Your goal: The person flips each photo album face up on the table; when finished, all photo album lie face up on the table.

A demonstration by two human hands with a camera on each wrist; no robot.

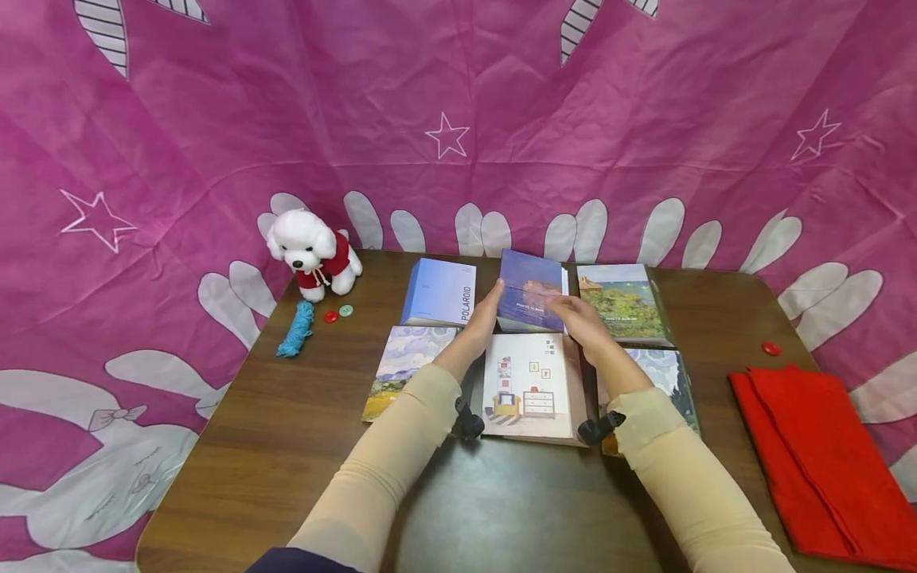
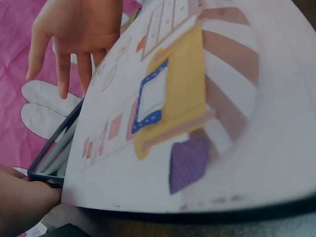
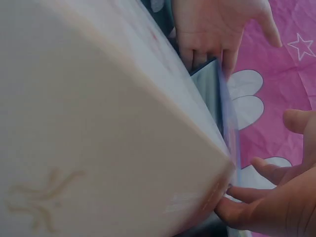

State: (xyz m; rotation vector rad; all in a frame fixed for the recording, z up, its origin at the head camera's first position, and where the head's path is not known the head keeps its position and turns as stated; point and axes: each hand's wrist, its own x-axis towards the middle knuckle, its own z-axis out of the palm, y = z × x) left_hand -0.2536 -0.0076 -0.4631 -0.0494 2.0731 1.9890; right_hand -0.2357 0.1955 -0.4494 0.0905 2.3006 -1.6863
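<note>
Blue-purple photo album with a pinkish printed shape [image 1: 528, 280]: back row, middle, on the brown wooden table [image 1: 286, 454], between the two hands.
Left hand [image 1: 476, 328]: set along the album's left side, fingers fairly straight, palm inward.
Right hand [image 1: 583, 325]: at the album's lower right, fingers loosely extended and spread; firm contact cannot be told.
Back-row neighbours: pale-blue POLAROID album [image 1: 440, 290] to the left, green landscape-painted album [image 1: 618, 302] to the right.
Front row: swirling-sky painted album [image 1: 408, 368], white album with furniture drawings [image 1: 530, 382], and another painted album [image 1: 680, 390] partly behind the right arm.
Table's left: white plush dog in red clothing [image 1: 304, 239], bright-blue yarn bundle [image 1: 297, 328], round red button [image 1: 330, 317], round green button [image 1: 346, 310].
Table's right: folded red cloth [image 1: 824, 461], second red button [image 1: 770, 348].
</note>
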